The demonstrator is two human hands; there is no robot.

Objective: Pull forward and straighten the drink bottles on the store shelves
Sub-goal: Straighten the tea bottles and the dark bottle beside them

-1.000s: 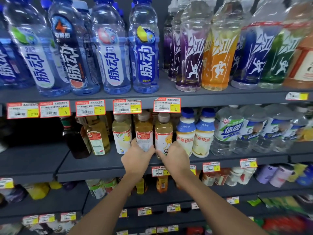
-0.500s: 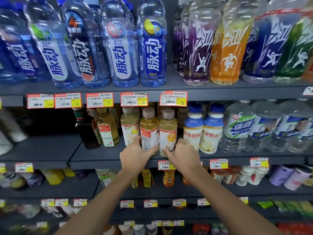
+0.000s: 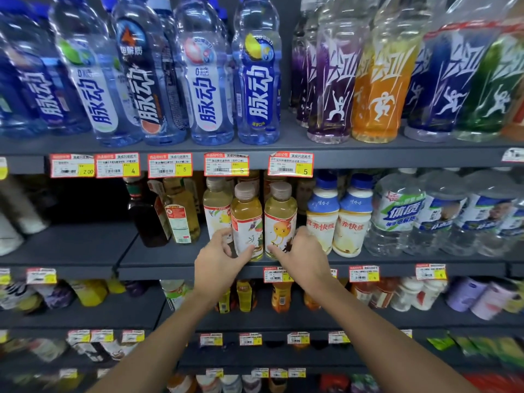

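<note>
Your left grip (image 3: pixel 218 260) is curled round the lower part of the amber bottle (image 3: pixel 246 217), with the thumb across the front of its label and the fingers wrapped on its left side. Your right grip (image 3: pixel 304 256) is clamped the same way on the yellow bottle (image 3: pixel 280 215), which stands touching the amber bottle's right side: thumb on the label front, fingers round the far side. Both bottles stand upright, tan caps on, near the front edge of the middle shelf (image 3: pixel 158 268). Just left of the amber bottle and a little behind it stands a paler bottle (image 3: pixel 216 211). Further left are a golden bottle (image 3: pixel 181 217) with a red-and-white label and then a dark bottle (image 3: pixel 141 219). Right of the amber bottle, beyond the yellow one, two white bottles (image 3: pixel 323 222) with blue caps stand side by side, then clear water bottles (image 3: pixel 397 217). Above the amber bottle, price tags (image 3: pixel 290 165) line the upper shelf's edge, and tall blue-labelled bottles (image 3: pixel 256 86) stand on that shelf.
</note>
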